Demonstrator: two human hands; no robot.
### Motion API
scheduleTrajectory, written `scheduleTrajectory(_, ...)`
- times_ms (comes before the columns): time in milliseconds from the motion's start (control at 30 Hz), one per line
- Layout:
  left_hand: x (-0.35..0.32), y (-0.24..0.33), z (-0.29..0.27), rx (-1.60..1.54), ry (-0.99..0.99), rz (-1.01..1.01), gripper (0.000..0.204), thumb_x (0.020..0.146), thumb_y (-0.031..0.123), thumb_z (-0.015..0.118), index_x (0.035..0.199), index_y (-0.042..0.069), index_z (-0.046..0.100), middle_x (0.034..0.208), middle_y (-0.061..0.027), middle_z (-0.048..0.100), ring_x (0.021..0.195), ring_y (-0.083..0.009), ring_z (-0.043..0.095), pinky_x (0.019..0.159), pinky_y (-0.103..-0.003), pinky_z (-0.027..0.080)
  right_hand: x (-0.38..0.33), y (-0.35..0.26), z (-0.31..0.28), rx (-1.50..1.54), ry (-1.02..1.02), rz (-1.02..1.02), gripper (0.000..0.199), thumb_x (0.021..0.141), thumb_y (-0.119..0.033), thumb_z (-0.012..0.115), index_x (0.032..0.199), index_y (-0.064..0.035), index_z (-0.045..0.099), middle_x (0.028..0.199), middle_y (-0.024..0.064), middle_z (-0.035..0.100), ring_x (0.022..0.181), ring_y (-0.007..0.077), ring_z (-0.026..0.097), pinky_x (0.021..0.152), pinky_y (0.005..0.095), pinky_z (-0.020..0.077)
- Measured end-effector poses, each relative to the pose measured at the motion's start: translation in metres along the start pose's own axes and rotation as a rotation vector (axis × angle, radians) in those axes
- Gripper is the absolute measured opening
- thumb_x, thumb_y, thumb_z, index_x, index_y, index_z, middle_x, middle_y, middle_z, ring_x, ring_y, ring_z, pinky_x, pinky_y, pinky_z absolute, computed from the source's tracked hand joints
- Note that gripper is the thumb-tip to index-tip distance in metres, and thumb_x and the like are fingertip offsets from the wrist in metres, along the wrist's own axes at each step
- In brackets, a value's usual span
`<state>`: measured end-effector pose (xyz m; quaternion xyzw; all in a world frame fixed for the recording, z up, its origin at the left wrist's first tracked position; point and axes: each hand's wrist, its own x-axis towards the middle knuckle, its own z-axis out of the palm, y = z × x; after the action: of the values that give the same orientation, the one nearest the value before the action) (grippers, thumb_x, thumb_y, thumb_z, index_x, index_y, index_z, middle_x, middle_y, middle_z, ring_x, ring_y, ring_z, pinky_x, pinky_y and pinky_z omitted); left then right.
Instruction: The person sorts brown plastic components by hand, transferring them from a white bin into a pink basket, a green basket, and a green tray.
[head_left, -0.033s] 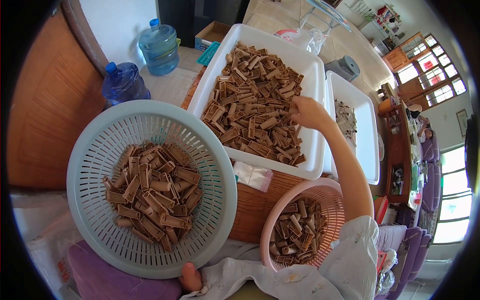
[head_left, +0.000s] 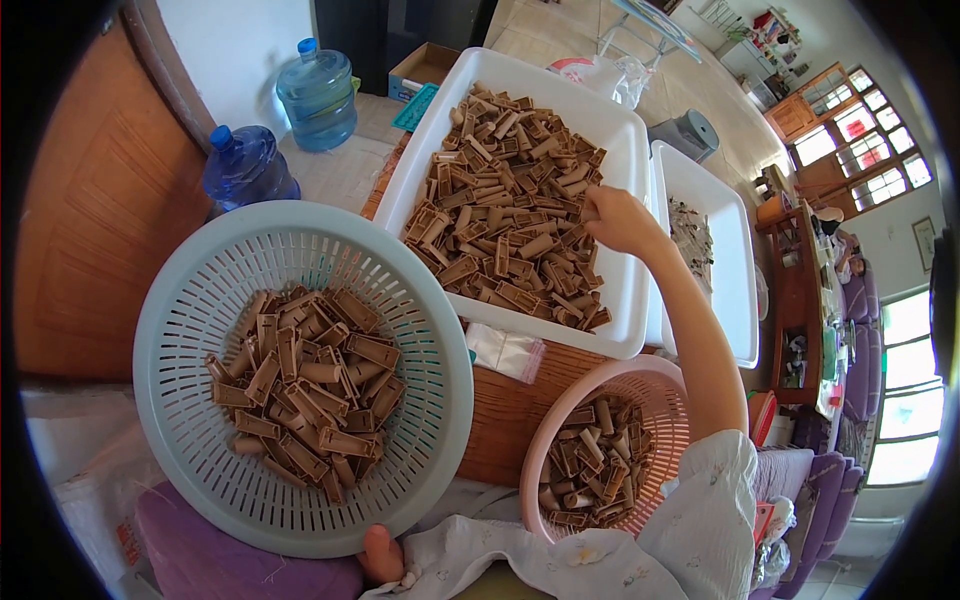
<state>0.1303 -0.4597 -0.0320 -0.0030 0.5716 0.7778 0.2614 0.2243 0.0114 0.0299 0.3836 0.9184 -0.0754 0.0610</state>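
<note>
My right hand is over the right side of a white plastic tub. Its fingers are curled closed, and whatever they may hold is hidden. Below it in the tub lies a heap of brown plastic pieces, hollow and trough-shaped. My left hand is at the near rim of a grey-blue slotted basket. Only its thumb side shows, pressed against the rim; the other fingers are hidden. More brown pieces are piled in this basket.
A pink basket with similar pieces stands close by my right forearm. A small clear plastic bag lies on the wooden tabletop. Beyond is a second white tub with small parts. Two blue water bottles stand at far left.
My right hand has risen very slightly over the tub, and its fingers look more tightly curled. The left hand and the baskets look the same.
</note>
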Motion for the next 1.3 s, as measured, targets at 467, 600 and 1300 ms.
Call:
scheduleTrajectory(467, 0.002, 0.000, 0.009, -0.027, -0.016, -0.006, 0.071, 0.072, 0.021, 0.058, 0.130, 0.003, 0.020, 0.127, -0.0111, 0.032, 0.114, -0.0239, 0.035, 0.096, -0.036, 0.026, -0.008, 0.007, -0.001, -0.228, 0.004, -0.107, 0.030, 0.066, -0.008, 0.059, 0.095, -0.0054, 0.052, 0.081, 0.0121, 0.052, 0.075, 0.0293, 0.056, 0.065, 0.0381, 0.0456)
scheduleTrajectory(600, 0.002, 0.001, 0.009, -0.036, 0.029, -0.016, 0.072, 0.070, 0.020, 0.058, 0.129, 0.003, 0.021, 0.126, -0.0118, 0.033, 0.113, -0.0244, 0.036, 0.095, -0.035, 0.027, -0.050, -0.026, -0.072, 0.311, 0.082, 0.116, 0.030, 0.070, -0.010, 0.052, 0.099, -0.0044, 0.051, 0.073, 0.0084, 0.057, 0.070, 0.0213, 0.057, 0.063, 0.0311, 0.0457)
scheduleTrajectory(1300, 0.003, 0.004, 0.016, -0.023, 0.061, -0.032, 0.072, 0.069, 0.020, 0.057, 0.130, 0.004, 0.021, 0.127, -0.0111, 0.031, 0.115, -0.0248, 0.033, 0.096, -0.037, 0.025, 0.023, -0.041, 0.024, -0.122, 0.149, -0.276, 0.015, 0.072, -0.012, 0.056, 0.085, -0.0067, 0.059, 0.084, 0.0091, 0.050, 0.089, 0.0239, 0.051, 0.074, 0.0347, 0.0446)
